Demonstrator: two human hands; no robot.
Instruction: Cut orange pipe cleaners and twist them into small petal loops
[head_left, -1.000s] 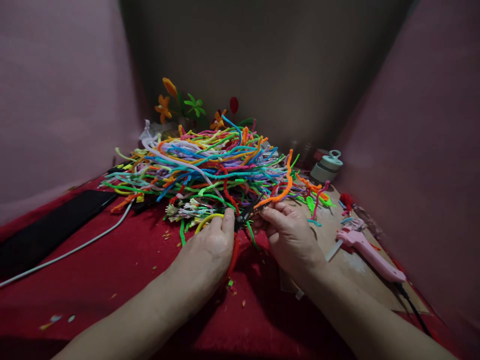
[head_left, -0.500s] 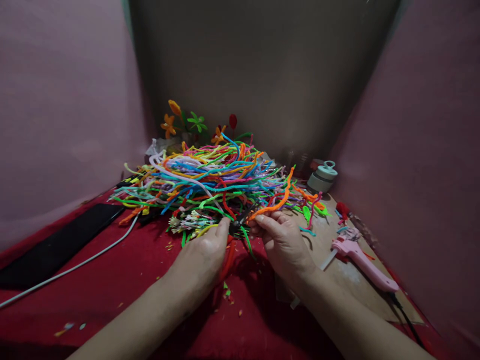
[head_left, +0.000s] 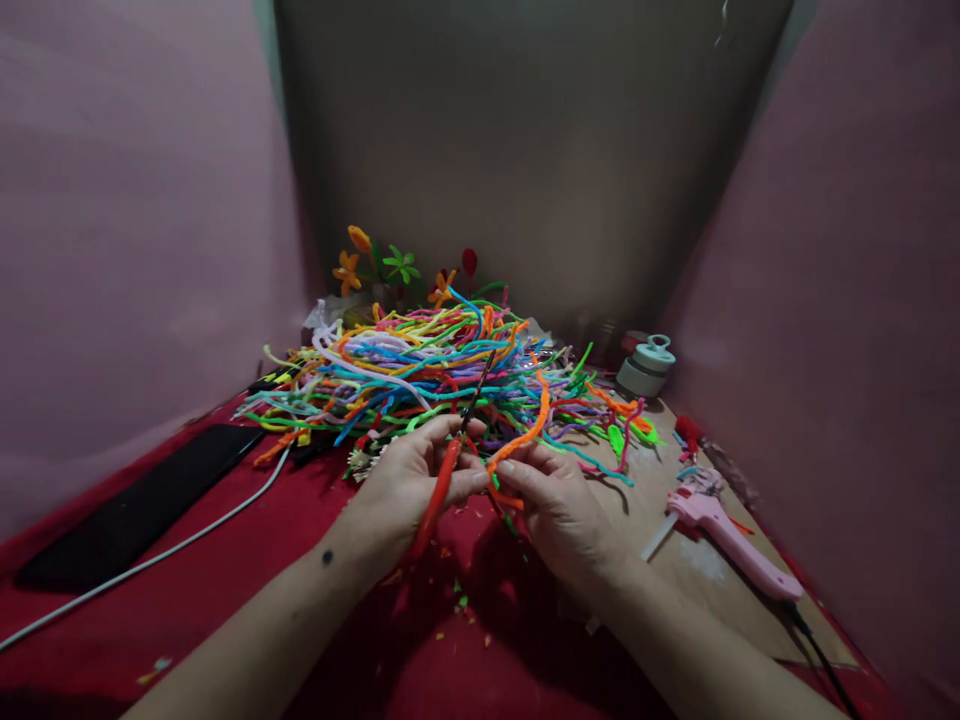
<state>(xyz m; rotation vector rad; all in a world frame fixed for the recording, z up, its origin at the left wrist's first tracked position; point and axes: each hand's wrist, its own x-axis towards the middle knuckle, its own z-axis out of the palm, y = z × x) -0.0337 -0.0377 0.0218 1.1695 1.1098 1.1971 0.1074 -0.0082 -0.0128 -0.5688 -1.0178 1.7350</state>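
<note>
My left hand (head_left: 409, 475) is closed around scissors with red handles (head_left: 437, 505). Their dark blades point up and away, over the pile of pipe cleaners. Between the thumb and fingers of my right hand (head_left: 559, 500) is an orange pipe cleaner (head_left: 541, 410). Its long end rises and curves, while its lower end bends back near my left thumb. A bit of green shows by that bend; whether it is joined to the orange piece I cannot tell. Just beyond both hands lies a large heap of multicoloured pipe cleaners (head_left: 420, 365).
A pink glue gun (head_left: 739, 545) lies on a board (head_left: 697, 610) at the right. Behind it stands a pale green lidded jar (head_left: 646, 368). A black flat object (head_left: 142, 505) and white cable (head_left: 187, 545) lie left. Pipe-cleaner flowers (head_left: 347, 272) stand behind; scraps dot the red cloth (head_left: 480, 650).
The scissors have turned in my left hand, so their blades now point up. Both hands sit slightly lower, and the orange pipe cleaner now stands steeper, its lower end bent. The view has tilted up slightly.
</note>
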